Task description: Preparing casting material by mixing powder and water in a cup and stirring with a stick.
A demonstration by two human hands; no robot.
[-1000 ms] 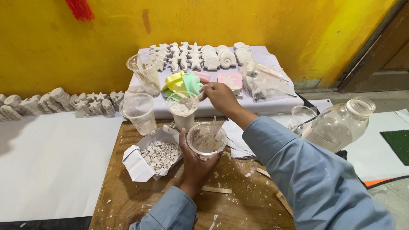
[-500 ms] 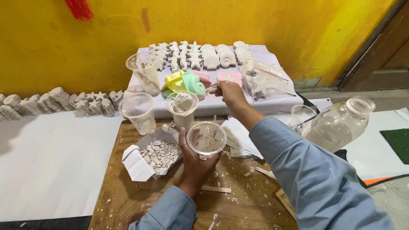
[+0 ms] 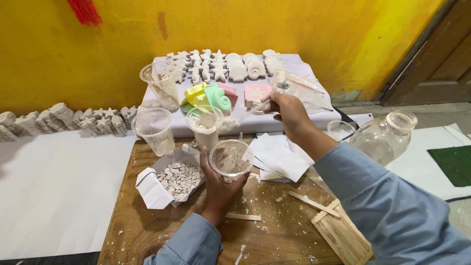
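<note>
Presently, the largest item is the paint-spattered brown wooden board serving as a worktop, with a white sheet-covered low platform beyond it against the yellow wall. On that platform lie rows of white plaster shell and starfish casts and a cluster of yellow, green and pink moulds. A large clear glass jar lies tilted at the right. An open white paper box of broken plaster chips sits on the board, just left of the left hand. That hand is clamped from below around a clear plastic cup with white residue, held upright above the board, close to the body and near centre. The right hand is extended forward and away from the cup, over the platform edge, fingers closed on a thin pale stick-like tool (its tip is blurred). The cup thus lies behind and to the left of the right hand; the hands are well apart. Loose flat wooden sticks lie by the right forearm.
</note>
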